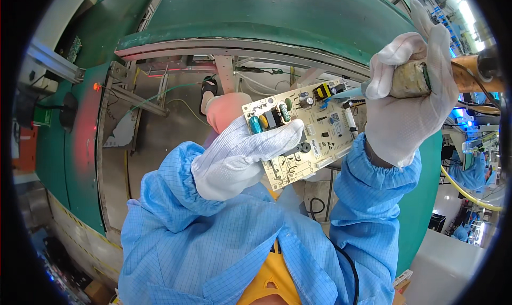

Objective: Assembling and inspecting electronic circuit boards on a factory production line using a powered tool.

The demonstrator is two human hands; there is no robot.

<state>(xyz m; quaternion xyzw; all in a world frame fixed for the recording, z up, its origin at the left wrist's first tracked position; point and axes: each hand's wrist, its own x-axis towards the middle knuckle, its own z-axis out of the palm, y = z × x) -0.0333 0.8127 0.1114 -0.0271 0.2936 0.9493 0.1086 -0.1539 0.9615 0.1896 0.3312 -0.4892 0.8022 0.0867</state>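
Steadying the circuit board [298, 131] in the closed gloved left hand [240, 155] at chest height looks wise, while the right hand [408, 91], fisted round a soldering tool [437, 75], brings its tip, probably, onto the board's upper edge.

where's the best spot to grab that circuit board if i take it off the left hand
Probably by its bare edges, pinching the lower right corner of the circuit board from the person's right. The top face is crowded with upright components, the left hand covers the left side, and the right hand holds a tool at the upper edge.
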